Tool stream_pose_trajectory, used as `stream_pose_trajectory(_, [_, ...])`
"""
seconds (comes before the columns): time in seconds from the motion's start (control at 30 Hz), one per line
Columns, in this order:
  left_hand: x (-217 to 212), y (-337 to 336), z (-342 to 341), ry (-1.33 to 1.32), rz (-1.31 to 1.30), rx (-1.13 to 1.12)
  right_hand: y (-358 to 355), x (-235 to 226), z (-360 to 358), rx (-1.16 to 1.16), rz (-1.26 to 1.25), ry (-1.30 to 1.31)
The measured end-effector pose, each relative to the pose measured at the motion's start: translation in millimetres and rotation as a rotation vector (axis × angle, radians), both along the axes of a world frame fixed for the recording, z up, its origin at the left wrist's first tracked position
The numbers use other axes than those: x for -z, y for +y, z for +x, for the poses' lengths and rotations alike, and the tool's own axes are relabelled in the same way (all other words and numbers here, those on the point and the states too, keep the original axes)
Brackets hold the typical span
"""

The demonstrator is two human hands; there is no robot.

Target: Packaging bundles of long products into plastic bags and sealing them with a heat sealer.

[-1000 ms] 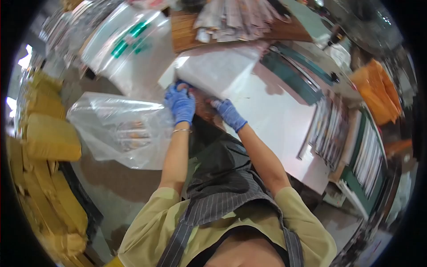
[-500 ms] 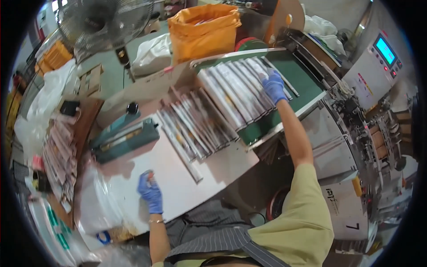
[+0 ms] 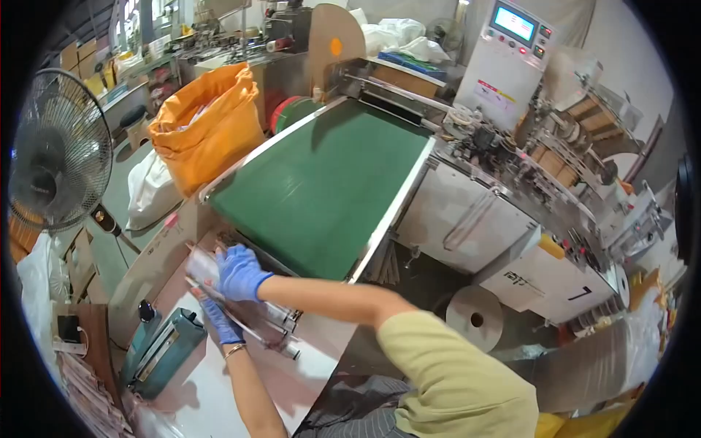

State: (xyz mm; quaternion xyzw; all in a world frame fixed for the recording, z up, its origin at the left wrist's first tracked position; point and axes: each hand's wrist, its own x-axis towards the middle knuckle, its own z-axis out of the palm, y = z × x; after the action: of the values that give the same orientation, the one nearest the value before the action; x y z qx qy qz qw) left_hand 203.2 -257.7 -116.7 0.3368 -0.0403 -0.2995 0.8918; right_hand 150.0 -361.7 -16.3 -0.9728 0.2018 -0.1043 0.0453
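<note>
Long thin clear-wrapped packets (image 3: 259,310) lie gathered in a bunch at the far edge of the white table (image 3: 281,390). My right hand (image 3: 243,274), in a blue glove, reaches across to the left and grips the bunch from above. Along its near left side is my gloved left hand (image 3: 221,320), its fingers closing against the packets. Some packet ends stick out to the right, below my right forearm. Motion blur and my hands hide part of the bunch.
Just beyond the table is a green conveyor belt (image 3: 328,182) with metal rails. A teal bench sealer (image 3: 169,352) stands on the left of the table. An orange sack (image 3: 208,131) and a fan (image 3: 58,150) are farther left; a machine with a screen (image 3: 515,24) stands right.
The packets that lay on the green belt are off it and bunched on the table. My right hand has come left from the belt; my left hand has moved up to the bunch. The view has turned right.
</note>
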Motion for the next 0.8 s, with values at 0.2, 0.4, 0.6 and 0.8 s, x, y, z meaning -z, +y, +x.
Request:
stream_pose_trajectory(0.2, [-0.7, -2.0, 19.6, -0.261, 0.828, -0.157, -38.9, 83.0, 20.0, 0.391, 0.541, 0.005])
stream_pose_trajectory(0.4, [28.5, 44.5, -0.8, -0.038, 0.393, 0.294, 9.8, 100.8, -17.1, -0.064, 1.347, -0.104])
stream_pose_trajectory(0.6, [-6.9, 105.8, -64.0, -0.093, 0.513, 0.354, 62.8, 68.6, -95.4, -0.054, 2.096, -0.094])
stream_pose_trajectory(0.8, [-100.3, 149.4, -77.9, -0.798, 0.486, 0.104, 99.2, -18.6, -105.7, -0.390, 1.955, -0.334])
